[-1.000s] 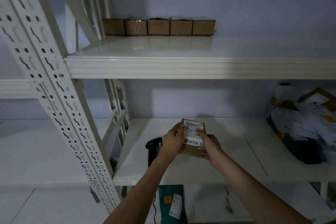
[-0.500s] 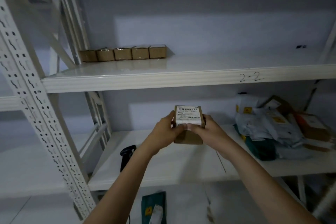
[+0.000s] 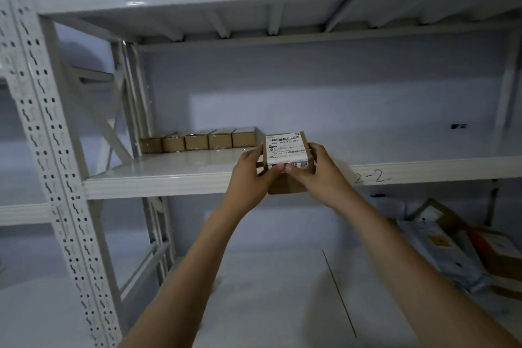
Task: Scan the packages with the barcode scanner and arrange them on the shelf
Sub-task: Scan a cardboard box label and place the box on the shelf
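Two bare forearms are seen, with no sleeves reaching into view. No glove, ring, watch or band is worn on the left hand (image 3: 250,175) or the right hand (image 3: 319,175). Short, unpainted nails are shown on the thumbs.

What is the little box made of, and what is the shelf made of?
The box held in both hands looks like plain brown cardboard, matte, with a white paper label printed with barcodes. The shelf marked 2-2 looks like metal painted glossy pale grey: it reflects light, and its upright post has punched holes. It could be coated steel; I can't be sure.
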The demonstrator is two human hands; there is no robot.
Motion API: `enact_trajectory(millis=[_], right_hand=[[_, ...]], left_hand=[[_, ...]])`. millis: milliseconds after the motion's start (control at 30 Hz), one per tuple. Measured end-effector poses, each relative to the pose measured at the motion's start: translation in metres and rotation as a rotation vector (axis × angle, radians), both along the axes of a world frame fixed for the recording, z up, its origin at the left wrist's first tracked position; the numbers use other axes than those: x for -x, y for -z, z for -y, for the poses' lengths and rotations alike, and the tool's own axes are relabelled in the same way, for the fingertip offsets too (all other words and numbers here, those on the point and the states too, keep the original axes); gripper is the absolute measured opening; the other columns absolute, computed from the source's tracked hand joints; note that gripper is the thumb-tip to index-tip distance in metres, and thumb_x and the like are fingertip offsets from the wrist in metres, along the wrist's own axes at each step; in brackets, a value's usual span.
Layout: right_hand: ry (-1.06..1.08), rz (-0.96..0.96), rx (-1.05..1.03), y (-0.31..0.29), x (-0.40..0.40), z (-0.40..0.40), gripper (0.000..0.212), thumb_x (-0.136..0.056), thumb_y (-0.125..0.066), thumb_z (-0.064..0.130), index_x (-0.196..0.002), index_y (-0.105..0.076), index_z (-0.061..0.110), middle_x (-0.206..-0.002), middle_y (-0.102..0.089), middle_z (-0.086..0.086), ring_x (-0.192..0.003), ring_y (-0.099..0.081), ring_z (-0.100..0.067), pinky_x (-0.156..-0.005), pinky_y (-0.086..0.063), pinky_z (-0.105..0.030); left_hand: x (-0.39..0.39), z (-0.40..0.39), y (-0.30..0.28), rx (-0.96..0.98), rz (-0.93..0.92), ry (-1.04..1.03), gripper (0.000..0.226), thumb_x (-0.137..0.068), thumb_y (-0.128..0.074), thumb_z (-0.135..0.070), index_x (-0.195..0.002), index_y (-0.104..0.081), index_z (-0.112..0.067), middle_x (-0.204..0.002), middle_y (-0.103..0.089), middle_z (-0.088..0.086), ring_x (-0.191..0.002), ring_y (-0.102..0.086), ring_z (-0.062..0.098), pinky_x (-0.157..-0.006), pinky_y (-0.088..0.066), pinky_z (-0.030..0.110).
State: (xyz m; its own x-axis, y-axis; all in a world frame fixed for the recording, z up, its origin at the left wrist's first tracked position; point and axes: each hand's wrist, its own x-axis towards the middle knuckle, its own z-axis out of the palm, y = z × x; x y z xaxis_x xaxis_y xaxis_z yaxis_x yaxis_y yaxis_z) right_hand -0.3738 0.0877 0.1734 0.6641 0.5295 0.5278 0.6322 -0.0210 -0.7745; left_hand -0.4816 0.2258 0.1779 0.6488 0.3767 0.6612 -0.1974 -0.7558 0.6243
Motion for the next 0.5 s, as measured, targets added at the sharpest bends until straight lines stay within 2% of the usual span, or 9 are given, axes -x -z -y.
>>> enact_trajectory(millis=[100,167,233,300,367,433,500], right_hand=[[0.031,0.065,0.024,-0.019,-0.023,-0.020,0.062,-0.087,-0.076,0.032,-0.139,-0.045,0.020,-0.132,-0.062,0.010,-0.104,-0.057,-0.003,-0.075,-0.037,-0.005],[0.062,0.095,0.044,-0.030,-0.041,-0.035,0.055,-0.088,-0.076,0.028,-0.135,-0.050,0.018,-0.134,-0.063,0.005,-0.108,-0.059,-0.008,-0.076,-0.040,-0.011],[0.088,0.104,0.079,-0.041,-0.061,-0.052,0.057,-0.088,-0.075,0.028,-0.138,-0.049,0.017,-0.135,-0.063,0.003,-0.118,-0.060,-0.016,-0.085,-0.041,-0.020],[0.103,0.098,0.124,-0.052,-0.080,-0.068,0.066,-0.089,-0.074,0.029,-0.144,-0.040,0.018,-0.137,-0.061,0.002,-0.123,-0.059,-0.020,-0.089,-0.040,-0.024],[0.105,0.125,0.200,-0.062,-0.101,-0.086,0.069,-0.090,-0.073,0.029,-0.147,-0.034,0.020,-0.140,-0.058,0.000,-0.124,-0.056,-0.021,-0.093,-0.041,-0.025],[0.118,0.157,0.295,-0.073,-0.123,-0.107,0.066,-0.092,-0.071,0.030,-0.146,-0.035,0.019,-0.142,-0.055,-0.003,-0.124,-0.055,-0.022,-0.098,-0.044,-0.028],[0.118,0.137,0.378,-0.081,-0.144,-0.125,0.063,-0.092,-0.070,0.032,-0.145,-0.037,0.019,-0.140,-0.055,-0.006,-0.119,-0.056,-0.022,-0.095,-0.047,-0.030]], left_hand=[[-0.024,-0.016,-0.018,-0.033,-0.032,0.027,0.044,-0.091,-0.066,-0.030,-0.133,-0.056,-0.022,-0.127,-0.065,-0.006,-0.112,-0.061,0.012,-0.091,-0.049,0.018],[-0.042,-0.031,-0.029,-0.057,-0.071,0.033,0.046,-0.091,-0.066,-0.024,-0.135,-0.054,-0.018,-0.128,-0.065,-0.004,-0.114,-0.062,0.014,-0.097,-0.052,0.029],[-0.062,-0.050,-0.040,-0.079,-0.108,0.035,0.047,-0.092,-0.066,-0.022,-0.137,-0.052,-0.016,-0.130,-0.064,-0.002,-0.113,-0.063,0.016,-0.098,-0.052,0.035],[-0.082,-0.071,-0.050,-0.111,-0.157,0.020,0.049,-0.092,-0.066,-0.021,-0.138,-0.051,-0.016,-0.131,-0.063,-0.001,-0.113,-0.063,0.017,-0.097,-0.052,0.037],[-0.104,-0.094,-0.061,-0.165,-0.196,-0.009,0.049,-0.091,-0.065,-0.020,-0.138,-0.052,-0.017,-0.130,-0.064,0.002,-0.113,-0.064,0.020,-0.097,-0.051,0.032],[-0.128,-0.116,-0.073,-0.237,-0.252,-0.058,0.047,-0.090,-0.066,-0.021,-0.136,-0.054,-0.019,-0.128,-0.066,0.003,-0.111,-0.065,0.023,-0.089,-0.047,0.024],[-0.151,-0.136,-0.082,-0.311,-0.333,-0.117,0.044,-0.089,-0.065,-0.023,-0.132,-0.058,-0.018,-0.125,-0.066,0.006,-0.109,-0.064,0.026,-0.085,-0.047,0.026]])
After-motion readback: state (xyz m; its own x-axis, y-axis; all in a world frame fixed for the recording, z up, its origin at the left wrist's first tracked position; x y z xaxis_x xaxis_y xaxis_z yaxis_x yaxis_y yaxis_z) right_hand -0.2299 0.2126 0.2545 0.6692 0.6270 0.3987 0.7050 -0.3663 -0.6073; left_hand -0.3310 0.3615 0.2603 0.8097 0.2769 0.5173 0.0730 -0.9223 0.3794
